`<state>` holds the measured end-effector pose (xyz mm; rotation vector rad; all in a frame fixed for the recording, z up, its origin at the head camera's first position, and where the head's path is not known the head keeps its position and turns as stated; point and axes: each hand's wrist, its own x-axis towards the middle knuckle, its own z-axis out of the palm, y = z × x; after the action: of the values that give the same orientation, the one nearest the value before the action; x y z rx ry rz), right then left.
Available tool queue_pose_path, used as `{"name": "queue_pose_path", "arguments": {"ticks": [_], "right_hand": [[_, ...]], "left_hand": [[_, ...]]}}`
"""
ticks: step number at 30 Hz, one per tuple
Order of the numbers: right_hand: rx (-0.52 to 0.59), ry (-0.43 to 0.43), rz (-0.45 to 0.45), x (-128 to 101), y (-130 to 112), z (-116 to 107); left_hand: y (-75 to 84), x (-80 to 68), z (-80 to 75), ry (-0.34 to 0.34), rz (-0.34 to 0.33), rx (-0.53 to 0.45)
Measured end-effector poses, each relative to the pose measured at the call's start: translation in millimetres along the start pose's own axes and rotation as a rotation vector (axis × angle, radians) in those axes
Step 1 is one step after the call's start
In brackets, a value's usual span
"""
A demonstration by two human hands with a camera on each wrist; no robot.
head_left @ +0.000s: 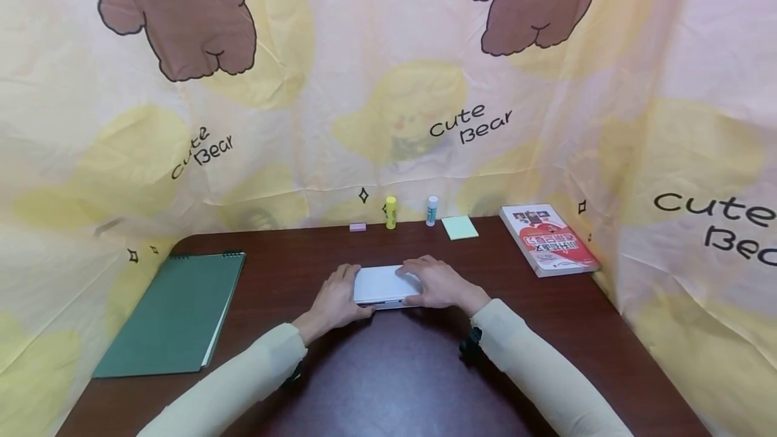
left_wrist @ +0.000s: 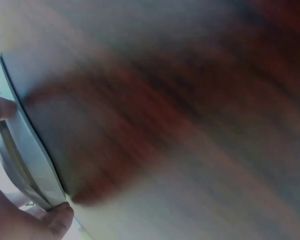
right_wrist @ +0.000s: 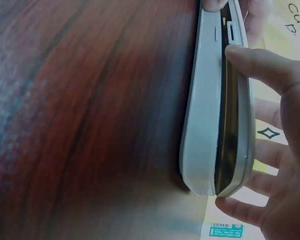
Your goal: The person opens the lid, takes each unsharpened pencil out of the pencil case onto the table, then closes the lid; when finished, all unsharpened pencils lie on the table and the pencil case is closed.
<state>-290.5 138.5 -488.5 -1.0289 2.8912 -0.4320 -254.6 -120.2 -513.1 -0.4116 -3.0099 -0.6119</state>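
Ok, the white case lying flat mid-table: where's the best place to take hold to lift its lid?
Probably at the near long edge of the white case, coming from the person's side. The right wrist view shows a dark seam along that edge between lid and base, so thumbs could catch there while the fingers rest over the top.

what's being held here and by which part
A white case on the table: left hand grips its left end, right hand its right end and lid.

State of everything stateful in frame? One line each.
white case: lid cracked open, flat on table
left hand: grips the case's left end
right hand: fingers on the lid, thumb at the seam
green notebook: closed
red book: closed
yellow glue stick: upright, capped
white glue stick: upright, capped
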Motion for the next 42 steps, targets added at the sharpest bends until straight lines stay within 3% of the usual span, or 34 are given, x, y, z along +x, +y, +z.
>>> {"name": "queue_pose_path", "arguments": {"ticks": [10,25,32,42], "right_hand": [[0.017,-0.033,-0.012,5,8,-2],[0.029,0.05,-0.047,7,12,-15],[0.022,0.085,-0.063,10,13,-19],[0.07,0.089,0.012,13,12,-27]], "left_hand": [[-6.7,1.1,-2.5,-0.031,-0.051,-0.123],[-31.6,-3.5,-16.6,-0.04,-0.066,-0.316],[-37.3,-5.6,-17.5,-0.049,-0.094,-0.461],[-37.8,-7.7,-16.1,-0.051,-0.128,-0.452]]}}
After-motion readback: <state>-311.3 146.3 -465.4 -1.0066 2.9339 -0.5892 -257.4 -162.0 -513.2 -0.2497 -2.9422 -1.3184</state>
